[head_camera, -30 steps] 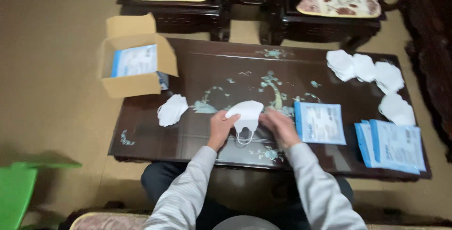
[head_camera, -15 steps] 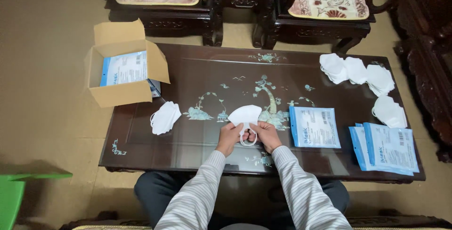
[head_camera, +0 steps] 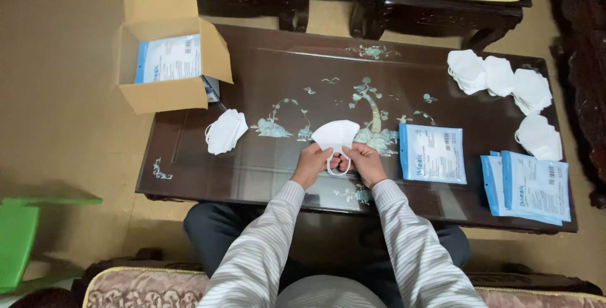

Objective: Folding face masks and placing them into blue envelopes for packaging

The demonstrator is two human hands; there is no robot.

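Since half a second ago both hands have drawn closer on the folded white face mask [head_camera: 336, 134], still pinching its lower edge. Leftmost sits an open cardboard box [head_camera: 165, 55] with a blue-and-white packet inside, beside a small stack of white masks [head_camera: 225, 131]. Left hand [head_camera: 311, 164] and right hand [head_camera: 362, 163] clamp the mask above the dark inlaid wooden table [head_camera: 271, 62] (ear loops dangling between them). Rightward lie flat blue pouches [head_camera: 433, 153] and loose mask piles [head_camera: 502, 81], sorted within reach.

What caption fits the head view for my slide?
Both hands, left hand and right hand, hold a folded white mask over a dark inlaid table.
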